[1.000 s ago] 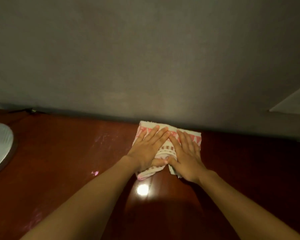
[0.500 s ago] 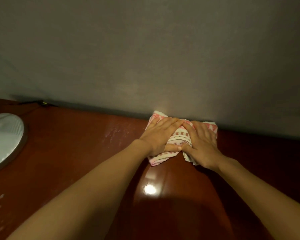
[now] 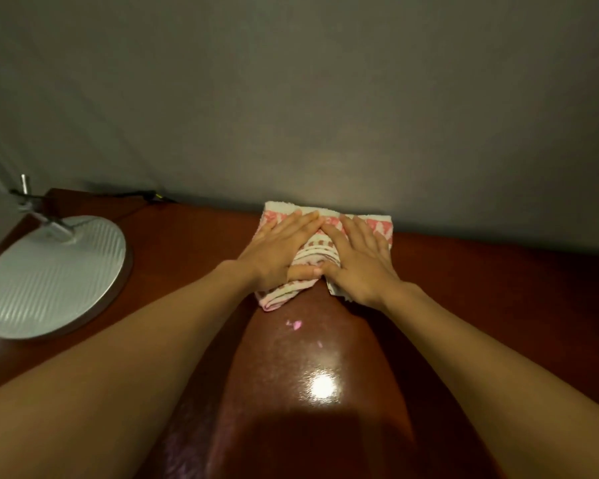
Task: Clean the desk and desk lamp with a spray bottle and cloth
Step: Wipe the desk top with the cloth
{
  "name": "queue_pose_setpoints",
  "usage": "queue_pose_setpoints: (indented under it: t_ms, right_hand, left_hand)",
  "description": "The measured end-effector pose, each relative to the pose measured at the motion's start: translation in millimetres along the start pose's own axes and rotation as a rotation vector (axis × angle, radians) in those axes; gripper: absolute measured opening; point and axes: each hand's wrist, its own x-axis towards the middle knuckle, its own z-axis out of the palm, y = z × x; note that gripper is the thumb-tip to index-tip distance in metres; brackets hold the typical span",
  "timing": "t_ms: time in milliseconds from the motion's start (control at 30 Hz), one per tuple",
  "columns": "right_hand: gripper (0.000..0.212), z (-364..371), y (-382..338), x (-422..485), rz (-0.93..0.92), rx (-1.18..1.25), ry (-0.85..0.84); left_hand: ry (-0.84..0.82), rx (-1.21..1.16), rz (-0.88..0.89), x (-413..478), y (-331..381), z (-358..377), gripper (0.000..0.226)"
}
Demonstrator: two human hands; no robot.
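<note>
1. Your left hand [image 3: 277,252] lies flat on the cloth [image 3: 317,247]. Its fingers [image 3: 298,223] are straight and close together, pressing down and gripping nothing.
2. Your right hand [image 3: 360,262] lies on the cloth's right half in the same way, fingers [image 3: 357,229] straight and slightly fanned. The two thumb tips touch over the cloth's near part.
3. The cloth is a folded white towel with a pink pattern. It rests on the dark red worktop [image 3: 194,257] with its far edge against the grey wall [image 3: 325,115], and its near corners stick out from under your palms.
4. Well to the left of the cloth, the lamp base [image 3: 49,274], a pale ribbed disc, sits on the worktop. A metal stem [image 3: 38,216] rises from its far edge.
5. A dark cable [image 3: 132,195] runs along the foot of the wall, left of the cloth.
6. Just on the near side of the cloth, small pink flecks [image 3: 294,323] lie on the worktop. Nearer to you than those, a bright glare spot [image 3: 322,387] shines on the wet-looking surface.
</note>
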Motion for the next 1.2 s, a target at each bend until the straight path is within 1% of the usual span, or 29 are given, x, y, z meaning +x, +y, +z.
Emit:
queue_pose_setpoints:
  t_ms: [100, 233, 433, 600, 700, 767, 800, 867, 1033, 1133, 1200]
  right_hand:
    - [0.066, 8, -15, -3, 0.008, 0.006, 0.022]
    - [0.066, 25, -34, -38, 0.013, 0.024, 0.045]
    - [0.067, 62, -70, -140, 0.062, 0.058, 0.048]
    - [0.080, 95, -105, -224, 0.106, 0.058, 0.044]
    - [0.075, 110, -127, -266, 0.125, 0.044, 0.025]
    - [0.072, 119, -140, -291, 0.141, 0.055, 0.007]
    - [0.071, 123, -147, -302, 0.151, 0.062, 0.004]
    - [0.071, 131, -159, -322, 0.161, 0.044, -0.002]
    - [0.065, 150, -180, -360, 0.163, 0.061, 0.011]
    - [0.069, 167, -189, -377, 0.169, 0.081, 0.049]
    - [0.074, 181, -196, -389, 0.183, 0.027, 0.066]
  left_hand:
    - [0.009, 0.018, -0.004, -17, -6, 2, 0.083]
    - [-0.018, 0.024, 0.022, -58, 2, 10, 0.082]
    - [-0.067, 0.056, 0.097, -151, 39, 33, 0.084]
    - [-0.076, 0.090, 0.127, -230, 66, 62, 0.088]
    - [-0.102, 0.136, 0.135, -271, 78, 72, 0.088]
    - [-0.068, 0.186, 0.150, -297, 83, 80, 0.087]
    - [-0.087, 0.194, 0.135, -311, 86, 83, 0.085]
    - [-0.085, 0.193, 0.114, -332, 88, 93, 0.083]
    - [-0.073, 0.221, 0.154, -373, 94, 110, 0.083]
    - [-0.077, 0.229, 0.172, -397, 96, 115, 0.084]
    - [-0.070, 0.228, 0.170, -412, 97, 117, 0.086]
